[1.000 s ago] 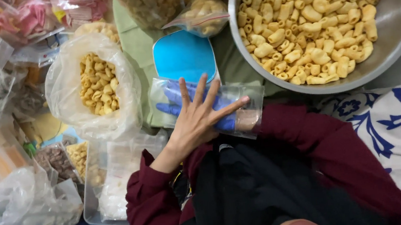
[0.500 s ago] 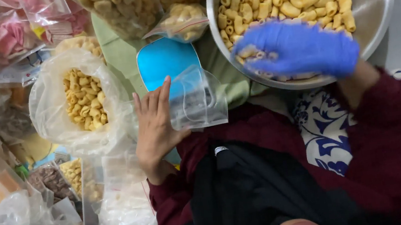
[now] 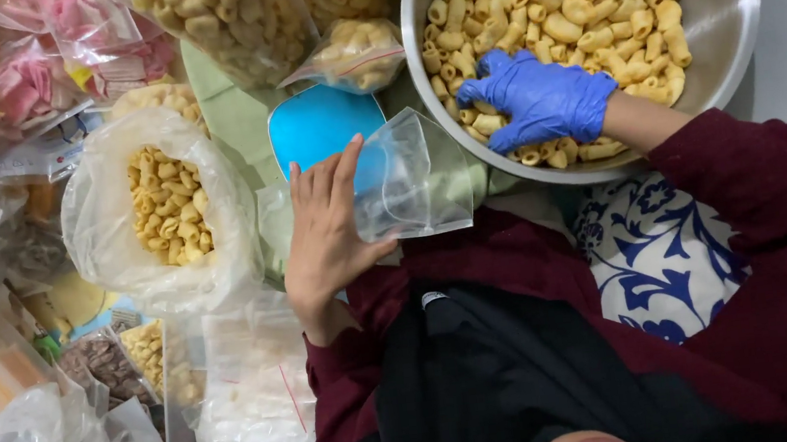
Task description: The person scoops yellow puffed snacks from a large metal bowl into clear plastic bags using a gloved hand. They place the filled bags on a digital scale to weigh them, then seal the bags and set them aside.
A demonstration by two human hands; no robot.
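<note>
Path between left hand (image 3: 326, 221) and steel bowl (image 3: 730, 10) blocked only by held clear bag (image 3: 412, 181); bowl interior open from above, right hand (image 3: 538, 101) inside; left side crowded by filled snack bags (image 3: 161, 213); blue scale (image 3: 319, 126) partly uncovered.
</note>
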